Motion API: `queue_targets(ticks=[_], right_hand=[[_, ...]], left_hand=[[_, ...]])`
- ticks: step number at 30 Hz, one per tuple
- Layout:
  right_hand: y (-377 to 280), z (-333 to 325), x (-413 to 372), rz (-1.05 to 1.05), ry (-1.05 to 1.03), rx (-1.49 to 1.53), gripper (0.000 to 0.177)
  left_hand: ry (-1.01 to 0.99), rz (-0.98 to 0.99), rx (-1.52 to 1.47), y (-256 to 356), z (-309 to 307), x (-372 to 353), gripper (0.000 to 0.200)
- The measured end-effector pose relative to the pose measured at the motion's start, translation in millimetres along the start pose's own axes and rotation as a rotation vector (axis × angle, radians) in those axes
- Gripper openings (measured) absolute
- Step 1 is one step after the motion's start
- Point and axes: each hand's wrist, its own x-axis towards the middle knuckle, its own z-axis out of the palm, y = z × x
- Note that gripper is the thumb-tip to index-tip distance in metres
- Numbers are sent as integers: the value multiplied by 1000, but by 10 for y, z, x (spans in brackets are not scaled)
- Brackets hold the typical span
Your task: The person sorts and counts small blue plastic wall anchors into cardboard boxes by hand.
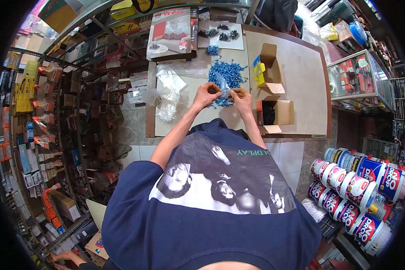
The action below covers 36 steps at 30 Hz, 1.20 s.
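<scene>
My left hand (207, 95) and my right hand (241, 100) are close together over the table, fingers pinched. Between them they hold a small clear plastic bag (223, 84) by its edges. What is in the bag, if anything, I cannot make out. Under and behind it spreads a pile of small blue pieces (229, 72) that look like screws or wall plugs. A smaller blue cluster (212, 50) sits just beyond the pile. Left of my left hand lie several clear plastic bags (170, 83), loosely heaped.
An open yellow box (270, 69) and an open brown box with dark contents (283, 112) stand right of the pile. A Vinilex box (172, 33) and a white sheet with black pieces (234, 42) are at the back. Paint buckets (364, 229) are stacked lower right; another person's arm (69, 257) shows lower left.
</scene>
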Motion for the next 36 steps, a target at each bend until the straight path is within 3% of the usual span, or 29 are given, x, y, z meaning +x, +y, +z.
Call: queue_targets(ticks=[5, 7, 11, 13, 16, 18, 21, 22, 24, 25, 27, 29, 32, 36], right_hand=[[135, 13, 19, -67, 25, -103, 20], [143, 27, 12, -82, 27, -180, 20], [25, 62, -14, -47, 49, -346, 20], [47, 84, 19, -26, 8, -313, 20], [125, 134, 82, -37, -31, -307, 19], [162, 140, 112, -72, -31, -334, 18], [193, 114, 112, -40, 33, -146, 19], [225, 89, 125, -72, 55, -193, 18], [307, 82, 150, -102, 77, -240, 17], [321, 89, 157, -28, 90, -110, 16], [340, 67, 157, 44, 102, 18, 16], [257, 44, 66, 279, -16, 352, 22], [250, 14, 8, 422, -156, 596, 28], [299, -17, 85, 375, -257, 656, 29]], left_hand=[[-61, -46, -80, 69, 32, -52, 33], [-117, -268, -521, 60, 39, -25, 38], [-131, -396, -546, 9, 75, -4, 39], [123, -353, -730, -32, 166, -11, 35], [292, -333, -747, -86, 232, 9, 37], [276, -326, -709, -65, 178, -9, 37], [-113, -430, -799, -81, 29, -13, 35], [-112, -427, -799, -104, 29, -1, 35], [-238, -409, -779, -162, 33, -10, 16], [-133, -431, -765, -82, 92, -11, 10], [-122, -409, -697, -225, 148, 61, 8], [-149, -357, -585, -736, 177, 212, 7], [24, -385, -618, -584, 225, 147, 11], [94, -318, -419, -152, 213, 3, 14]])
